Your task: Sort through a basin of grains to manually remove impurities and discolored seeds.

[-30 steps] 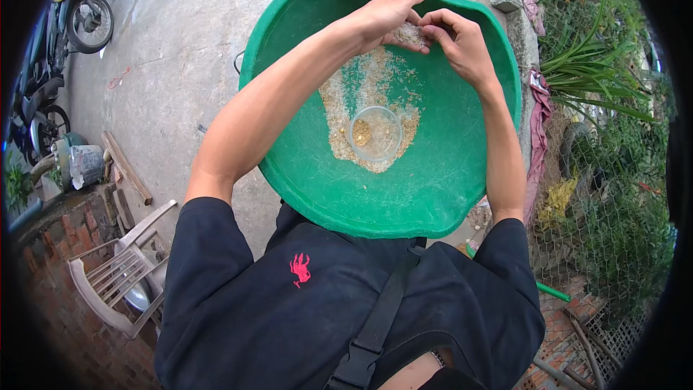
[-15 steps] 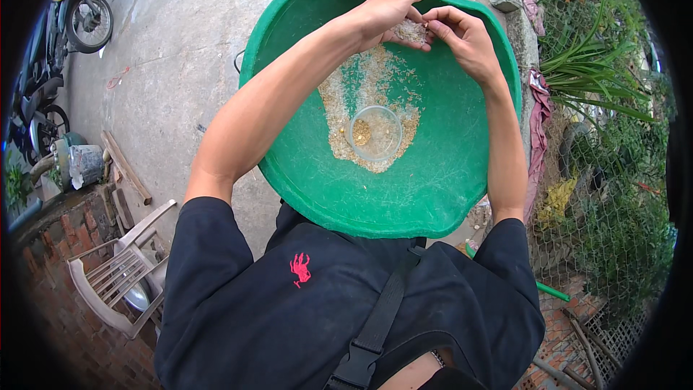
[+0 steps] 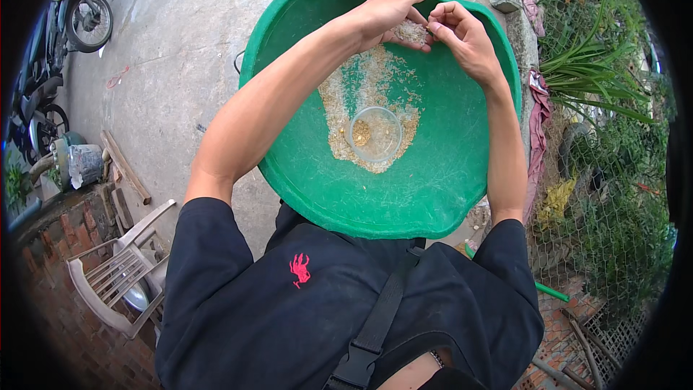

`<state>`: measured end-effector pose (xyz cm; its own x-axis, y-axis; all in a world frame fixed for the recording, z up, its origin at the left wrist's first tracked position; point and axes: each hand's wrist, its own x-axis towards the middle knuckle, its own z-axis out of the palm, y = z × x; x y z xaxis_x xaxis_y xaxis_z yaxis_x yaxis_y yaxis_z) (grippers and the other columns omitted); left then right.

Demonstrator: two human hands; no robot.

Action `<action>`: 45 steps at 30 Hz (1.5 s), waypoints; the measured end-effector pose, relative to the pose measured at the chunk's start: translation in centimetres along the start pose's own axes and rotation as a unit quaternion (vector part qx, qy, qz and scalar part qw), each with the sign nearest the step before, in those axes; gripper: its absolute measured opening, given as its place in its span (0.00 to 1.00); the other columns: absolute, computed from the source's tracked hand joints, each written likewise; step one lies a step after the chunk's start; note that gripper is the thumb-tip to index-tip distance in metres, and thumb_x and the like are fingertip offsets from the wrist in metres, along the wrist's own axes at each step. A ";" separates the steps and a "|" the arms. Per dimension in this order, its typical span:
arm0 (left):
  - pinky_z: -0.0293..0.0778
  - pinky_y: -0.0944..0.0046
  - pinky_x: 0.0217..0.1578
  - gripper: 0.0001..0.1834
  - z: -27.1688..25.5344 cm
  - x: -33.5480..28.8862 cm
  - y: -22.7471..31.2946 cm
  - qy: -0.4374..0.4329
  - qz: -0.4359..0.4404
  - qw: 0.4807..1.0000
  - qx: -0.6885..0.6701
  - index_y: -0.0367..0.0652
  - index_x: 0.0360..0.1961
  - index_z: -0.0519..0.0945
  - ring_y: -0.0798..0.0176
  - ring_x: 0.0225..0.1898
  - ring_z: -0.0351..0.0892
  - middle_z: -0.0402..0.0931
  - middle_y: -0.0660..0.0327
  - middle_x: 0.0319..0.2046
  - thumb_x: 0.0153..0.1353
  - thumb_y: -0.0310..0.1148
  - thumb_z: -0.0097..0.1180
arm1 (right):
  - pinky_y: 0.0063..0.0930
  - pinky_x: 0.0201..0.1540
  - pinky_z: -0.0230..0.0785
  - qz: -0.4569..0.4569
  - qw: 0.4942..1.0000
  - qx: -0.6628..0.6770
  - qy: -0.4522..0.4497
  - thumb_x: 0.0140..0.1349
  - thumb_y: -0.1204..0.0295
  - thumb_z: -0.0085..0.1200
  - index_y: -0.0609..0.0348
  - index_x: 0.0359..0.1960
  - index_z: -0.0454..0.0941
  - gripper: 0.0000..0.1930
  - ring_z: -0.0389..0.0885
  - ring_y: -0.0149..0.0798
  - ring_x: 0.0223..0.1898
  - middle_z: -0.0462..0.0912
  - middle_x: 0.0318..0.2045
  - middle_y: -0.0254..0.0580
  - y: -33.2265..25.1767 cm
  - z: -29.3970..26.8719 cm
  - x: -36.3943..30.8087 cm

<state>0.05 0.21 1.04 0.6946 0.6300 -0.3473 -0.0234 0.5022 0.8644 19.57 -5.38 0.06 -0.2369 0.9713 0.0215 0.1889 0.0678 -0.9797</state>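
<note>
Drawing slightly off to the right with the right hand [image 3: 465, 43], from over the grain heap [image 3: 410, 32] to just beside its right end. Leaves more of the heap exposed on the palm of the left hand [image 3: 382, 16]. Indicates, by judgement, fine fingertip work on the handful, in mid-course and not yet complete.

Compare with the picture from one second ago: placed at that point with right thumb and index finger reaching over the heap; now placed a little farther right. Shows no evident change of position in the left hand, the green tub [image 3: 325, 202] or the clear round container [image 3: 380, 146].

Left hand: cupped, turned palm up, holding the pale heap, with thumb extended well apart from the other fingers. Right hand: narrowed to a near pinch of thumb and index finger. Cannot tell from this view between a pinched kernel and bare fingertips. Cannot confirm contact with the left hand either.

Location of the heap: in the left palm, above the far part of the tub. Location of the container: on the tub floor, nearer to the body, surrounded largely by loose grain [image 3: 338, 126]. Contains yellowish kernels [image 3: 362, 133], gathered toward the left side. Note also: well apart from both hands.
</note>
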 end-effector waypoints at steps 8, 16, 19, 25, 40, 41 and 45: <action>0.82 0.60 0.51 0.33 0.0 -0.2 0.3 0.021 0.000 0.999 0.025 0.19 0.48 0.76 0.54 0.44 0.84 0.80 0.45 0.41 0.74 0.48 0.39 | 0.24 0.47 0.71 -0.048 0.989 0.087 -0.107 0.65 0.77 0.57 0.58 0.40 0.70 0.08 0.76 0.26 0.41 0.77 0.38 0.33 -2.5 0.8 -1.2; 0.82 0.60 0.50 0.32 -0.3 -0.1 0.4 0.012 -0.035 0.999 0.003 0.18 0.50 0.74 0.51 0.43 0.85 0.80 0.38 0.44 0.74 0.47 0.41 | 0.27 0.29 0.68 -0.077 0.933 -0.058 -0.346 0.60 0.76 0.60 0.60 0.30 0.74 0.06 0.75 0.30 0.25 0.79 0.24 0.34 -6.5 6.1 -3.7; 0.82 0.59 0.50 0.33 -0.3 -0.1 0.2 0.010 -0.030 0.999 0.004 0.17 0.50 0.73 0.50 0.44 0.85 0.79 0.38 0.44 0.74 0.47 0.40 | 0.24 0.29 0.68 -0.064 0.928 -0.071 -0.361 0.59 0.77 0.62 0.59 0.29 0.74 0.07 0.76 0.30 0.26 0.79 0.25 0.32 -6.1 6.6 -3.5; 0.82 0.60 0.51 0.33 -0.3 0.0 0.1 0.027 -0.009 0.999 0.020 0.18 0.49 0.75 0.52 0.44 0.85 0.80 0.42 0.44 0.74 0.48 0.40 | 0.35 0.33 0.71 -0.139 0.951 -0.239 -0.138 0.64 0.70 0.58 0.61 0.38 0.80 0.07 0.80 0.42 0.29 0.81 0.27 0.43 -4.3 4.8 -2.6; 0.83 0.61 0.50 0.32 -0.3 0.2 -0.1 0.024 -0.007 0.999 0.029 0.21 0.46 0.78 0.61 0.42 0.83 0.80 0.48 0.40 0.74 0.48 0.40 | 0.29 0.25 0.64 -0.056 0.929 -0.360 0.064 0.62 0.70 0.61 0.60 0.41 0.82 0.09 0.70 0.31 0.21 0.76 0.20 0.37 -2.5 2.4 -1.3; 0.83 0.61 0.50 0.32 -0.3 0.1 -0.1 0.025 -0.007 0.999 0.029 0.21 0.46 0.78 0.61 0.42 0.83 0.80 0.48 0.40 0.74 0.48 0.40 | 0.33 0.28 0.69 -0.040 0.926 -0.369 0.065 0.62 0.69 0.60 0.58 0.40 0.82 0.09 0.77 0.38 0.23 0.80 0.21 0.40 -2.5 2.5 -1.3; 0.84 0.61 0.48 0.31 -0.3 0.1 -0.2 0.021 -0.004 0.999 0.031 0.22 0.45 0.78 0.62 0.42 0.83 0.80 0.49 0.41 0.74 0.48 0.41 | 0.33 0.29 0.70 -0.045 0.928 -0.365 0.067 0.62 0.70 0.59 0.59 0.39 0.81 0.08 0.78 0.38 0.23 0.81 0.22 0.41 -2.1 2.5 -1.2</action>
<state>-0.06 0.39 0.71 0.6634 0.6513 -0.3684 0.0277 0.4706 0.8819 17.10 -7.27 1.63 -0.1726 0.9704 0.1691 0.7799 0.2395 -0.5782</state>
